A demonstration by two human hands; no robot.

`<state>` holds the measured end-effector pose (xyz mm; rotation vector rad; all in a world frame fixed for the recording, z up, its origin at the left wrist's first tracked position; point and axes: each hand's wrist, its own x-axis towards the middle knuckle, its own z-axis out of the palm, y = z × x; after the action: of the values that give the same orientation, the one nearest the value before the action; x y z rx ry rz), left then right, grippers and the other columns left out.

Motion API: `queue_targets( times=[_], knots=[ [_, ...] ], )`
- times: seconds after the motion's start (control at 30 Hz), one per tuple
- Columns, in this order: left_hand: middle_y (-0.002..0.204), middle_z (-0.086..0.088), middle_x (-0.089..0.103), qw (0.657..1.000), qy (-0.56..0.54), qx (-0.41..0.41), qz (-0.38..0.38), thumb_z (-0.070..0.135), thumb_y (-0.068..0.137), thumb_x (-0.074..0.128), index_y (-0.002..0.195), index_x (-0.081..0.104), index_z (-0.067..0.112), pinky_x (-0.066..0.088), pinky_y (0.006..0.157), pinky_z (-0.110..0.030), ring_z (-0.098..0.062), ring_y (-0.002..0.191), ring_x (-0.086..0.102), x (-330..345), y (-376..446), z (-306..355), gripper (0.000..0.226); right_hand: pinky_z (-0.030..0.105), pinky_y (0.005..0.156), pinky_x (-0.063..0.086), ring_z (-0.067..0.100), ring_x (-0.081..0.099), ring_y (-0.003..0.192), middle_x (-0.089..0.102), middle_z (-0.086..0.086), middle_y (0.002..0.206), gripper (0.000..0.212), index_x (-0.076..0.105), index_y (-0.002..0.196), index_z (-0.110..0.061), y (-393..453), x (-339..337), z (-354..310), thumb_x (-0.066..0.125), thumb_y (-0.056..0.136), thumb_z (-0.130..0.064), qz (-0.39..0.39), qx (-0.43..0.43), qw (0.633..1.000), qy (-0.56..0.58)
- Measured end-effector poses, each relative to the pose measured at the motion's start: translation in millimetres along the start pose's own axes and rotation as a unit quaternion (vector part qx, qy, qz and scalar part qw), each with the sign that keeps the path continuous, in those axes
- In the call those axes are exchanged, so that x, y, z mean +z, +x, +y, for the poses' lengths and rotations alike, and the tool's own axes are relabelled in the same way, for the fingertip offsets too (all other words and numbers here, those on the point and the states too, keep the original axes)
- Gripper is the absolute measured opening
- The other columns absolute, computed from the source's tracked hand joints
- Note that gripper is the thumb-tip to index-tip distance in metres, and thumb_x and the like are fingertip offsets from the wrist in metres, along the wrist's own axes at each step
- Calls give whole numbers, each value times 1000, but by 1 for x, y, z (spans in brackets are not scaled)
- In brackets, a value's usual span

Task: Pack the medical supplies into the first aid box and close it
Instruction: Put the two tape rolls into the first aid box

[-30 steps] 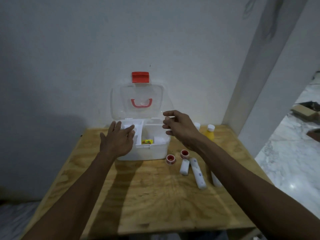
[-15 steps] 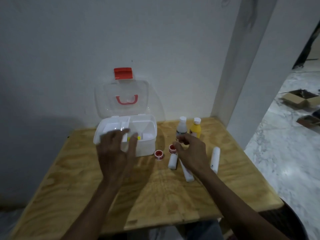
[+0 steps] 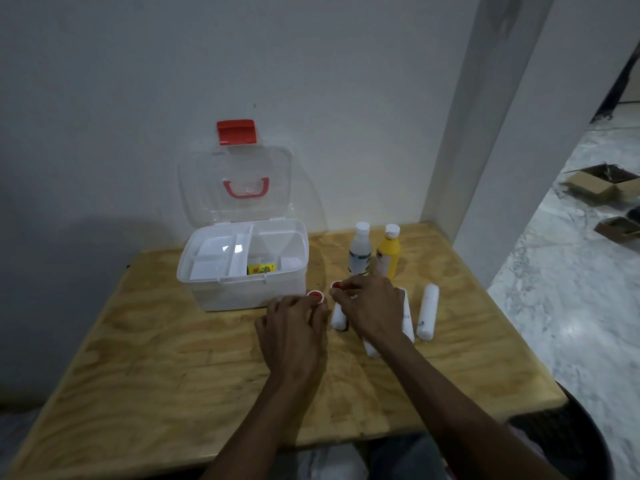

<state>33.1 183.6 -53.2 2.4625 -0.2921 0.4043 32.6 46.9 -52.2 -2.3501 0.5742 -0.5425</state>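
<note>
The white first aid box stands open at the back of the table, its clear lid upright against the wall. A white tray fills its left half and a yellow packet lies inside. Two small red-centred tape rolls sit on the table just right of the box. My left hand has its fingertips closed on the near edge of the left roll. My right hand pinches the right roll. White bandage rolls lie beside and partly under my right hand.
A white bottle and a yellow bottle stand upright behind my right hand. The wooden table ends at a wall on the far side and a white pillar at the right. Cardboard boxes lie on the floor beyond.
Both hands have left the box and come down to the right. Each has reached one of the two red tape rolls. The camera has also tilted down and right.
</note>
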Motion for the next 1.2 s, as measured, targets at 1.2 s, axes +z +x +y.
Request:
queue_targets(
  times=[1.2],
  knots=[
    [108,7,66,997,43,29,-58,40,97,49,101,65,31,33,87,-36,-16,109,53,-24,-2,-15,19,35,57,57,15,63,60,67,-1,66,20,70,77,-16,16,5,-18,66,79,-36,-80,-53,987,-128]
  ],
)
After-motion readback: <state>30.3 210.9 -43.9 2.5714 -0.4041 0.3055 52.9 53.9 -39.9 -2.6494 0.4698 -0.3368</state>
